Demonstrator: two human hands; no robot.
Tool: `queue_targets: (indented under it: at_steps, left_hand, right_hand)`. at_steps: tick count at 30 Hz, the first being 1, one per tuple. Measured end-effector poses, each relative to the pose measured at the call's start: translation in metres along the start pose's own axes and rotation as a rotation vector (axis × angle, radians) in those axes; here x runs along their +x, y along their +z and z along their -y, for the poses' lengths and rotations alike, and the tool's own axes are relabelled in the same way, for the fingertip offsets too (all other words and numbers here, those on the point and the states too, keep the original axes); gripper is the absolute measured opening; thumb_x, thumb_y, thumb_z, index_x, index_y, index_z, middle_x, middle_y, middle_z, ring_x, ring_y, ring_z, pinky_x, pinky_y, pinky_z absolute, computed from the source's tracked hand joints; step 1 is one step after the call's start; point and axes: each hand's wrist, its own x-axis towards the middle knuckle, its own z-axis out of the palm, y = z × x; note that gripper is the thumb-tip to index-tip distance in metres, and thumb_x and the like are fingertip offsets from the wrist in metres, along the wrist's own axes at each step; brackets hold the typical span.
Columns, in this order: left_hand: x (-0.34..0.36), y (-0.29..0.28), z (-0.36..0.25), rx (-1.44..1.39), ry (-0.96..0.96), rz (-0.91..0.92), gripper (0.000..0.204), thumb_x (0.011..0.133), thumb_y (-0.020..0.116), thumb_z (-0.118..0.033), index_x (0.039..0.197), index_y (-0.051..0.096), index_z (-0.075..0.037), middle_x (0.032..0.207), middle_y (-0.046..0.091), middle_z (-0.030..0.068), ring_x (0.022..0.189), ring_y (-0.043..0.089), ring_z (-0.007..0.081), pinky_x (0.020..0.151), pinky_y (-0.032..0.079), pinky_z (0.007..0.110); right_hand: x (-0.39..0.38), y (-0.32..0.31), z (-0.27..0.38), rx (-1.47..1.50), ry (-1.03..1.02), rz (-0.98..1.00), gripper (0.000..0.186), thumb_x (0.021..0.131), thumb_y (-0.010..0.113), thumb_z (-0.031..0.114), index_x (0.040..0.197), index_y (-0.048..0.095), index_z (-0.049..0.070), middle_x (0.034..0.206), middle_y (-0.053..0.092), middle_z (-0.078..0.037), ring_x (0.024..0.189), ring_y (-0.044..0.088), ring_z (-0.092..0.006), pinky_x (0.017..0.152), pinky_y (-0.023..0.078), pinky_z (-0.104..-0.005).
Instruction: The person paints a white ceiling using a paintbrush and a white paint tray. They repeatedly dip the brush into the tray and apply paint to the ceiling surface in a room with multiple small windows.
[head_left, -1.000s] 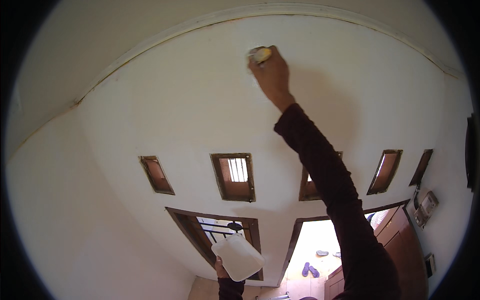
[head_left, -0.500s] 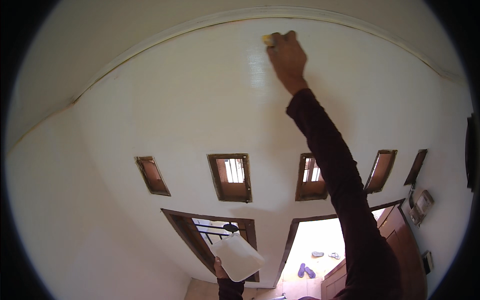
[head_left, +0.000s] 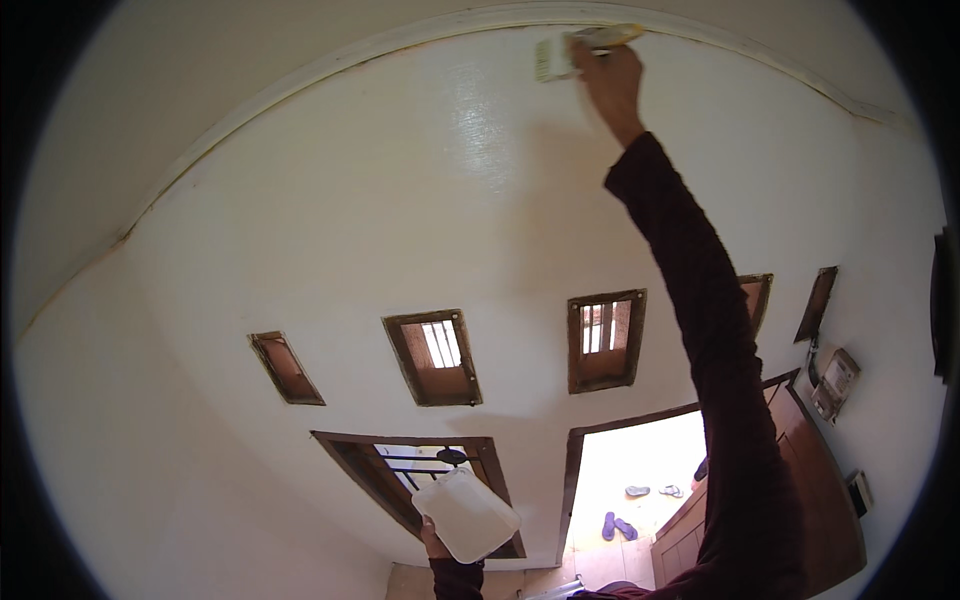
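Right hand (head_left: 610,85) fingers clamp a paintbrush (head_left: 560,55) at the wall (head_left: 400,200) top — one glossy strip done; left hand (head_left: 433,543) grips a white container (head_left: 466,515).

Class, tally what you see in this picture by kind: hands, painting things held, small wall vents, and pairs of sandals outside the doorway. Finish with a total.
Hands: 2 (left hand, right hand)
Painting things held: 2 (paintbrush, white container)
Small wall vents: 5, the first at
Pairs of sandals: 2, blue pair
Total: 11
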Motion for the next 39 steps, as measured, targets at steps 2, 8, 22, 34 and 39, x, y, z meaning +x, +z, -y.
queue_targets:
  at_steps: [2, 8, 22, 34, 39]
  left_hand:
    - [0.004, 0.0, 0.003, 0.03, -0.004, 0.017, 0.073, 0.083, 0.052, -0.059, 0.137, 0.045, -0.011, 0.129, 0.056, 0.0158, 0.11, 0.06, 0.0392, 0.087, 0.053, 0.058]
    - [0.013, -0.003, 0.005, 0.137, 0.018, 0.094, 0.073, 0.083, 0.054, -0.06, 0.137, 0.045, -0.011, 0.127, 0.056, 0.017, 0.108, 0.061, 0.0387, 0.084, 0.055, 0.056]
    - [0.006, -0.01, 0.012, 0.069, 0.014, 0.067, 0.064, 0.088, 0.048, -0.054, 0.136, 0.047, -0.013, 0.128, 0.056, 0.0143, 0.108, 0.061, 0.0376, 0.086, 0.054, 0.056]
    - [0.004, 0.003, 0.011, 0.106, -0.006, 0.029, 0.064, 0.089, 0.042, -0.055, 0.137, 0.046, -0.014, 0.128, 0.057, 0.0134, 0.11, 0.06, 0.0355, 0.086, 0.055, 0.054]
    - [0.003, 0.003, 0.01, 0.154, 0.037, 0.048, 0.064, 0.089, 0.043, -0.054, 0.138, 0.045, -0.014, 0.129, 0.056, 0.0145, 0.11, 0.06, 0.0355, 0.086, 0.055, 0.054]
  right_hand:
    - [0.022, -0.044, -0.031, -0.077, -0.111, -0.13, 0.046, 0.086, 0.068, 0.04, 0.087, 0.069, -0.006, 0.074, 0.07, -0.011, 0.063, 0.068, -0.0169, 0.059, 0.055, -0.0295]
    - [0.029, -0.123, -0.037, -0.497, -0.24, -0.211, 0.04, 0.085, 0.066, 0.039, 0.098, 0.065, 0.001, 0.085, 0.069, -0.014, 0.079, 0.068, -0.0278, 0.071, 0.052, -0.0392]
    - [-0.183, 0.042, 0.101, 0.203, -0.118, 0.259, 0.018, 0.078, 0.071, 0.015, 0.095, 0.066, 0.011, 0.092, 0.06, -0.008, 0.077, 0.063, -0.0288, 0.067, 0.053, -0.0378]
    - [-0.185, -0.062, 0.04, -0.125, 0.028, -0.019, 0.017, 0.082, 0.07, 0.015, 0.098, 0.066, 0.011, 0.094, 0.061, -0.006, 0.075, 0.066, -0.0235, 0.066, 0.054, -0.0354]
    - [-0.218, -0.057, 0.054, -0.314, -0.135, 0.039, 0.022, 0.076, 0.073, 0.011, 0.096, 0.066, 0.019, 0.099, 0.056, -0.001, 0.078, 0.062, -0.0185, 0.059, 0.054, -0.0343]
